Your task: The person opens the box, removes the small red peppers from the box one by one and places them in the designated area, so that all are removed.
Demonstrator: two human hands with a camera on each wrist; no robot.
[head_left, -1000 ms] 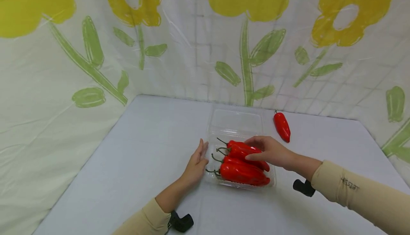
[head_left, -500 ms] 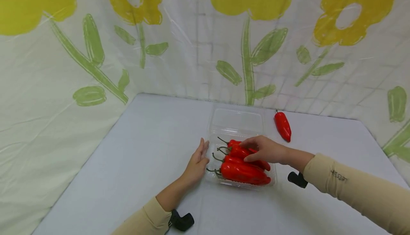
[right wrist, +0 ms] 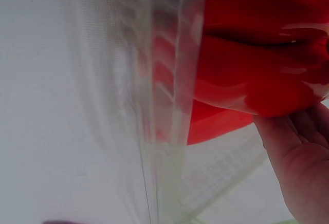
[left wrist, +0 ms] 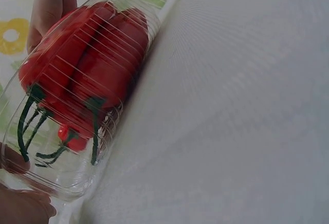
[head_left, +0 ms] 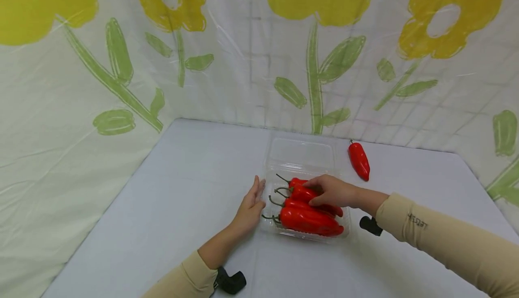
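A clear plastic clamshell box (head_left: 267, 231) stands with its lid lying back on the table. Several glossy red peppers (head_left: 310, 221) with curled green stems lie side by side in it, one stacked higher. My right hand (head_left: 334, 192) reaches over from the right and grips that upper red pepper (head_left: 301, 193), thumb on the near side and fingers on the far side. At the box's left wall, my left hand (head_left: 247, 212) rests with its fingers extended. In the left wrist view the stems (left wrist: 95, 131) show through the ribbed plastic wall.
One more red pepper (head_left: 359, 161) lies on the white table (head_left: 194, 176), right of the open lid (head_left: 300, 151). Behind the table hangs a white curtain (head_left: 235, 86) printed with yellow flowers. Each wrist carries a black camera mount (head_left: 231, 281).
My right hand shifts slightly left over the upper pepper, and its forearm swings left. The peppers stay in place in the box, and the left hand stays at its wall.
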